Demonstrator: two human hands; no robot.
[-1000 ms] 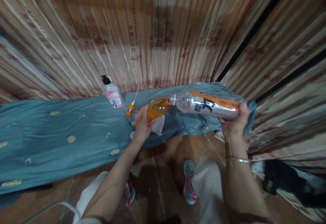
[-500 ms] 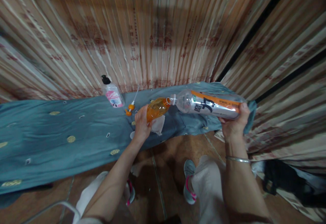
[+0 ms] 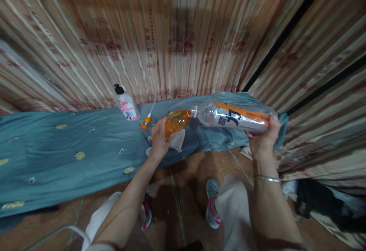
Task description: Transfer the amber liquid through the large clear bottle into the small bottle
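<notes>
My left hand point(image 3: 160, 138) is closed round an orange see-through bottle point(image 3: 178, 121), tilted with its mouth up to the right. Lying nearly level, a large clear plastic bottle point(image 3: 237, 117) with an orange and silver label has its base in my right hand point(image 3: 264, 136). The two bottle mouths meet or nearly meet; whether liquid passes between them I cannot tell. Left of my left hand lies an orange pump head point(image 3: 146, 122) with a white tube. Beneath the orange bottle is a whitish cloth or tissue point(image 3: 177, 140), partly covered.
A clear bottle with a pink label and black pump point(image 3: 127, 106) stands on the blue-green cloth point(image 3: 100, 140) spread over a long narrow surface. A striped curtain point(image 3: 171, 34) hangs right behind it. A white cable point(image 3: 61, 229) curves at the lower left.
</notes>
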